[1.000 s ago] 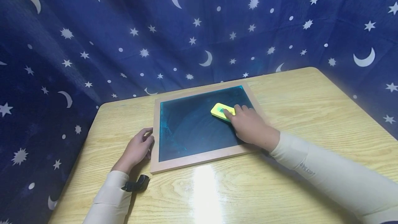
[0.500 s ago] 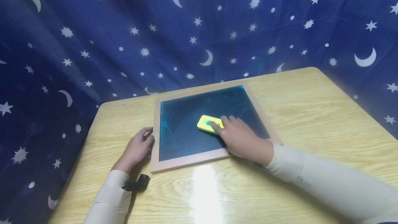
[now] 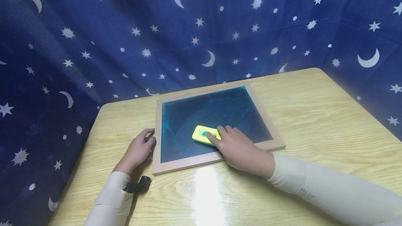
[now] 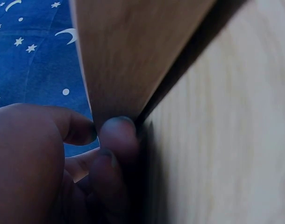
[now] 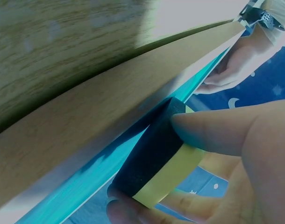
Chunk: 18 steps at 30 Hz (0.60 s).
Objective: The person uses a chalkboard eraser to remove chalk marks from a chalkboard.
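Note:
A chalkboard (image 3: 188, 161) with a wooden frame lies on the table, its dark surface marked by faint smears and blue chalk dust near the left side. My right hand (image 3: 240, 152) grips a yellow eraser (image 3: 200, 135), thumb on one side and fingers on the other. The eraser's dark felt (image 5: 154, 144) faces the board, near the lower frame. At the board's left edge, my left hand (image 3: 136, 153) holds the frame with bent fingers; the left wrist view shows fingertips (image 4: 118, 135) against the frame's side (image 4: 128, 60). The hand hides part of that edge.
A pale wooden table (image 3: 314, 114) extends around the board, with a bright reflection in front. A blue curtain (image 3: 201, 27) with moons and stars hangs behind and to the left. A black strap device (image 3: 138, 186) sits at the left wrist.
My right hand has carried the eraser across the board, leftward and nearer to me, toward the lower frame. The left hand and the chalkboard have stayed in place.

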Motion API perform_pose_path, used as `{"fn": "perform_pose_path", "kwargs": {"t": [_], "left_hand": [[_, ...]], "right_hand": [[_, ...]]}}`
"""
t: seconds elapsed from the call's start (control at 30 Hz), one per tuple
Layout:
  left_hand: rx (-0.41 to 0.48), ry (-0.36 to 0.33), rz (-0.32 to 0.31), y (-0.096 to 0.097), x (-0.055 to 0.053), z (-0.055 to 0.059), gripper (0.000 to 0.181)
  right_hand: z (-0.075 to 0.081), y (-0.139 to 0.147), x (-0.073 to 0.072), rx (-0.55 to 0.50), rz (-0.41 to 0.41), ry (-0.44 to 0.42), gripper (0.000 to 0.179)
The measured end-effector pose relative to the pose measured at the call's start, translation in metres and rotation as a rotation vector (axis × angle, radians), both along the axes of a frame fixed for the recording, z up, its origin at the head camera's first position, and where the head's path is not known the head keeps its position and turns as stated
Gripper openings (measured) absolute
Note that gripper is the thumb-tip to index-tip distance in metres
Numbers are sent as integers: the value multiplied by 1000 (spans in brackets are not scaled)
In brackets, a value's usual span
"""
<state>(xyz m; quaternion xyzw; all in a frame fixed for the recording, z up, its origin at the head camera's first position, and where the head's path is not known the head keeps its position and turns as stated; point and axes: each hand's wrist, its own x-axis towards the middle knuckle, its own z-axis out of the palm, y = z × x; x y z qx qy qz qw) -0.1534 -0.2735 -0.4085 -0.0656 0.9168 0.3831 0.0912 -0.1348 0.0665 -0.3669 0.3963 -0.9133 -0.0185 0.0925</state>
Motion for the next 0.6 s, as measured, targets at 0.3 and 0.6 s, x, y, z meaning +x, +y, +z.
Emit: {"fn": "perform_pose_path", "kwargs": {"t": [0.3,0.6], "left_hand": [[7,2,-3,-1,-1,-1,52],[7,6,-7,-1,-1,-1,52]], "right_hand": [[2,1,0,-7,-14,-18,54],[1,2,-1,-33,0,-16,54]]}}
